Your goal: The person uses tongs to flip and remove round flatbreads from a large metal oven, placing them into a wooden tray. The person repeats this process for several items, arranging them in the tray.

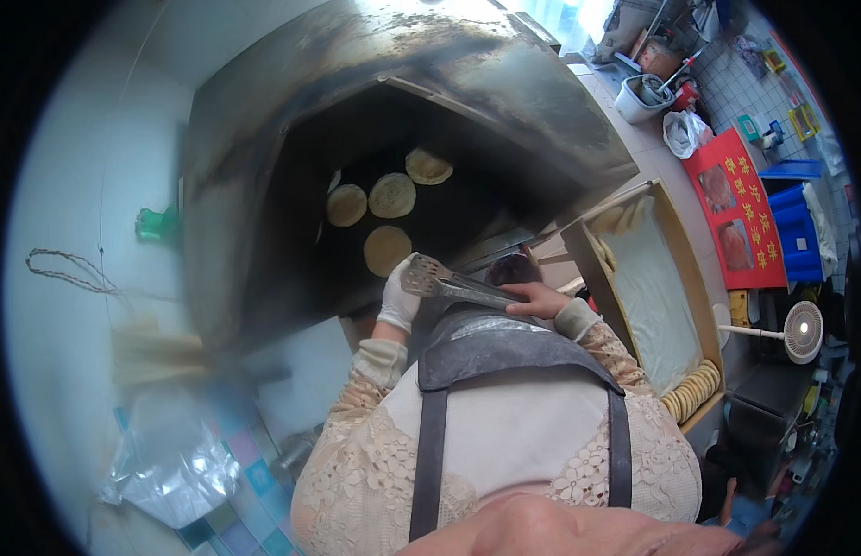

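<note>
My right hand (536,300) is closed around the handle end of metal tongs (465,286) with slotted heads, held in front of the apron. My left hand (401,297), in a white glove, is beside the slotted heads, at the near edge of a round flatbread (387,251); whether it touches the tongs or the bread I cannot tell. Several more flatbreads lie deeper in the dark oven: a speckled one (393,195), one to its left (346,206) and one at the back (429,167). A further piece is partly hidden at the left.
The metal oven hood (402,42) surrounds the opening. To the right is a lined wooden tray (656,278) with rows of flatbreads (691,390) along its ends. Beyond it are a red sign (736,208), a blue crate (795,233) and a small fan (803,332). Clear plastic bags (173,472) lie at lower left.
</note>
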### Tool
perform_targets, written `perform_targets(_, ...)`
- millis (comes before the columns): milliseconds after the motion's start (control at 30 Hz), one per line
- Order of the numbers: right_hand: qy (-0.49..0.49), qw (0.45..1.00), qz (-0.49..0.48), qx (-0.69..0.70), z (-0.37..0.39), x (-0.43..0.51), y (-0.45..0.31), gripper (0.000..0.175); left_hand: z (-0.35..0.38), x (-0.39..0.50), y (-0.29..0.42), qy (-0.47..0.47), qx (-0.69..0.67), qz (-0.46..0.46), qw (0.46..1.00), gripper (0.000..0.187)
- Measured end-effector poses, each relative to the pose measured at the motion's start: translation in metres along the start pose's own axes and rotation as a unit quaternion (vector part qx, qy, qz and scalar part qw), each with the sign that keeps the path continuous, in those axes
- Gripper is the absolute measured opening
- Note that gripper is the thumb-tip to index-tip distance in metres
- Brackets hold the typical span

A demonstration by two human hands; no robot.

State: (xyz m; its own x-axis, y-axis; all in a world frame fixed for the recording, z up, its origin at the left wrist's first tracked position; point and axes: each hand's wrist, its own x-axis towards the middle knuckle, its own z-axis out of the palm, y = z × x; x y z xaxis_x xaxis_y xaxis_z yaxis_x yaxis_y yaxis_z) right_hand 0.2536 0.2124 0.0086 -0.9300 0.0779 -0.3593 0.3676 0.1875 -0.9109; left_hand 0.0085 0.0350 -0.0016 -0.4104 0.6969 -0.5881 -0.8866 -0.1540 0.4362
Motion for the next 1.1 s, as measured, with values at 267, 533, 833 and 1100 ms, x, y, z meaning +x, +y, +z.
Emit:
perform_targets(267, 0.022, 0.999, 0.014, 0.019, -0.003, -0.018, 0.002, 0.065, 0.022, -0.002, -0.012, -0.01, 0.104, 0.041, 0.994, 0.024)
perform_targets(533, 0.041, 0.999, 0.022, 0.025, 0.0, -0.025, 0.007, 0.065, 0.035, -0.002, -0.013, 0.044, 0.05, 0.002, 0.998, 0.034)
perform_targets(833, 0.042, 0.999, 0.013, 0.011, -0.002, -0.023, 0.004, 0.065, 0.015, 0.008, -0.017, 0.077, 0.018, 0.049, 0.996, 0.044)
perform_targets(1100, 0.007, 0.999, 0.03, -0.019, -0.004, -0.014, 0.002, 0.07, 0.013, -0.003, -0.011, 0.049, 0.014, 0.072, 0.996, 0.047)
